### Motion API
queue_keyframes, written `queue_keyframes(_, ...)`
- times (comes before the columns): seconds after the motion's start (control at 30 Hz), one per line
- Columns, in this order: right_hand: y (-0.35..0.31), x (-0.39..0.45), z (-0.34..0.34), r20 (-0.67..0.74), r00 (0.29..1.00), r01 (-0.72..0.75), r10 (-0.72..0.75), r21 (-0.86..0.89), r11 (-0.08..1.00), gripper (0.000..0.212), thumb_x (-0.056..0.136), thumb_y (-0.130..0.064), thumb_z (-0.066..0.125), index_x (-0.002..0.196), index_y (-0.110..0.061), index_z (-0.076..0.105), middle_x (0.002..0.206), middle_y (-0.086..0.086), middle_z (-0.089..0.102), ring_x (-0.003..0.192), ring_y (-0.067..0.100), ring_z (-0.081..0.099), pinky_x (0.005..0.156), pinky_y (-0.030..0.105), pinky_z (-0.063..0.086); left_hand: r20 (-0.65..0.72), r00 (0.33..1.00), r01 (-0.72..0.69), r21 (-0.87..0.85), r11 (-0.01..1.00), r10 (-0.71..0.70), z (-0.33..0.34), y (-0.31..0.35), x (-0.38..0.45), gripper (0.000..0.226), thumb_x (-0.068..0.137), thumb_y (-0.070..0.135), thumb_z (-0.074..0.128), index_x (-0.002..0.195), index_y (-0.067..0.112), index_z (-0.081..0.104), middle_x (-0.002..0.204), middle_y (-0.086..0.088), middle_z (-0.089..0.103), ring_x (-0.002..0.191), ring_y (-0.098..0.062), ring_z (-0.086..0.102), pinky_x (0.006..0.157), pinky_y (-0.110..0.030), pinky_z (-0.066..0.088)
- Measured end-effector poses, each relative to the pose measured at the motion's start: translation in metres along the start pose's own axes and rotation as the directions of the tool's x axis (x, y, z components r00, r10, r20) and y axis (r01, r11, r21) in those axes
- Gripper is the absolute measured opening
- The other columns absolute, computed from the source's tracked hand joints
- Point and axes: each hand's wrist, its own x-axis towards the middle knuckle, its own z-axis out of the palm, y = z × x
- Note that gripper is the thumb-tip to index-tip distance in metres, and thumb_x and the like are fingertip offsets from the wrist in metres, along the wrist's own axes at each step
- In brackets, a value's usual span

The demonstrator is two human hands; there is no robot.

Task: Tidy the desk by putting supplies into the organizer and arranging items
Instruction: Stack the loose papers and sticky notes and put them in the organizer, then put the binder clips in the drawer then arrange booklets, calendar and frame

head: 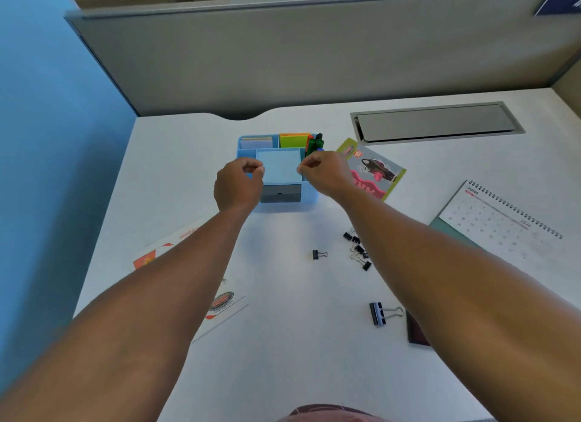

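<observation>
A light blue desk organizer (309, 198) with a grey drawer stands mid-desk. A light blue note pad (281, 167) lies in its front middle compartment. My left hand (237, 184) pinches the pad's left edge and my right hand (325, 173) pinches its right edge, fingers curled. Green and orange sticky notes (294, 140) stand in the back compartment, with markers (315, 144) upright at the right. A single small binder clip (320, 254), a cluster of small clips (358, 248) and one large clip (379, 314) lie loose on the desk.
A colourful booklet (374, 170) lies right of the organizer, and a spiral desk calendar (503, 220) further right. A printed sheet (220, 305) lies under my left forearm and a dark item (416, 330) under my right. A metal cable hatch (437, 122) sits before the grey partition.
</observation>
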Motion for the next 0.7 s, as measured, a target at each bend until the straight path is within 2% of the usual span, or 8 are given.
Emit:
queue_keyframes(0.2,0.004,-0.025,0.027,0.040,0.999,0.002,-0.002,-0.013,1.000,0.004,0.083,-0.023,0.070,0.082,-0.021,0.073,0.081,-0.006,0.070,0.080,0.014,0.067,0.077,0.035,0.058,0.071,0.994,0.082,0.013,0.997,-0.082,0.003,-0.030,-0.028,0.008,0.089,0.030,0.066,0.094,0.027,0.071,0.098,0.010,0.071,0.089,-0.009,0.062,0.068,-0.022,0.038)
queue_keyframes(0.37,0.008,-0.041,0.053,0.159,0.987,-0.025,0.036,-0.073,0.997,0.011,0.085,-0.025,0.069,0.089,-0.017,0.076,0.094,-0.001,0.073,0.088,0.014,0.065,0.081,0.033,0.056,0.153,0.978,0.129,0.094,0.987,-0.142,0.004,-0.059,-0.054,0.009,0.089,0.026,0.065,0.095,0.030,0.071,0.099,0.012,0.070,0.096,-0.012,0.063,0.072,-0.023,0.038)
queue_keyframes(0.5,0.005,-0.054,0.076,0.328,0.941,-0.063,0.080,-0.064,0.996,0.017,0.084,-0.025,0.073,0.093,-0.011,0.075,0.094,0.001,0.072,0.088,0.019,0.066,0.084,0.036,0.058,0.114,0.977,0.149,0.254,0.956,-0.182,0.001,-0.081,-0.072,0.019,0.089,0.029,0.066,0.107,0.029,0.068,0.114,0.002,0.063,0.112,-0.021,0.054,0.086,-0.033,0.045)
queue_keyframes(0.6,0.003,-0.062,0.094,0.425,0.901,-0.058,0.090,-0.087,0.994,0.025,0.083,-0.023,0.073,0.096,-0.002,0.073,0.095,0.010,0.072,0.082,0.026,0.068,0.084,0.042,0.059,0.059,0.972,0.196,0.328,0.924,-0.227,-0.008,-0.096,-0.081,0.022,0.087,0.028,0.067,0.108,0.030,0.064,0.119,-0.001,0.058,0.116,-0.024,0.051,0.094,-0.040,0.042)
queue_keyframes(0.63,0.002,-0.065,0.099,0.445,0.891,-0.059,0.095,-0.094,0.994,0.028,0.083,-0.023,0.072,0.097,0.000,0.072,0.096,0.013,0.071,0.080,0.028,0.069,0.081,0.041,0.060,0.044,0.971,0.206,0.356,0.912,-0.237,-0.011,-0.101,-0.083,0.023,0.086,0.028,0.066,0.109,0.030,0.062,0.122,-0.002,0.056,0.119,-0.025,0.049,0.095,-0.041,0.040)
queue_keyframes(0.7,0.002,-0.070,0.109,0.472,0.874,-0.083,0.113,-0.083,0.993,0.029,0.082,-0.025,0.073,0.101,-0.003,0.070,0.094,0.010,0.071,0.069,0.019,0.069,0.069,0.030,0.059,0.020,0.970,0.216,0.403,0.890,-0.244,-0.018,-0.112,-0.086,0.027,0.086,0.029,0.064,0.113,0.030,0.060,0.128,-0.001,0.053,0.123,-0.025,0.045,0.097,-0.043,0.038)
